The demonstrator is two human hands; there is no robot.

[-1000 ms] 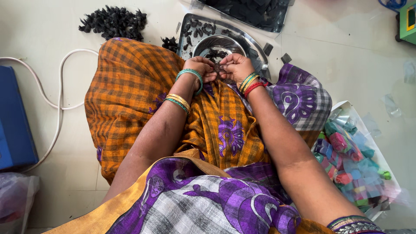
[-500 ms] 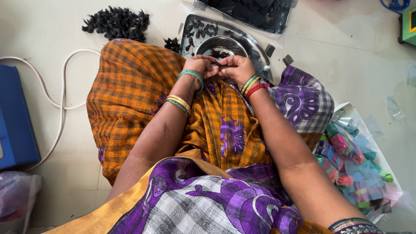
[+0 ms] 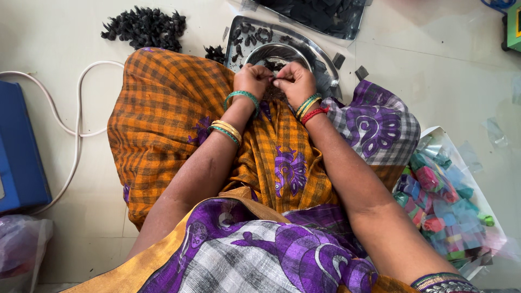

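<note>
Here, two hands pinch one tiny dark piece over a steel bowl.

The left hand [image 3: 253,80] and the right hand [image 3: 293,81] meet fingertip to fingertip, just above the near rim of the steel bowl [image 3: 282,52]. Both grips are pressed together on a small dark piece [image 3: 273,81] held between them. It is too small to tell which way its long side points. It lies right between the two hands, no nearer to one than the other. The bowl sits on a metal tray [image 3: 325,57] on the floor, with more black bits inside. A heap of black bits [image 3: 144,24] lies well apart to the left. Since half a second ago, the hands have hardly moved.
</note>
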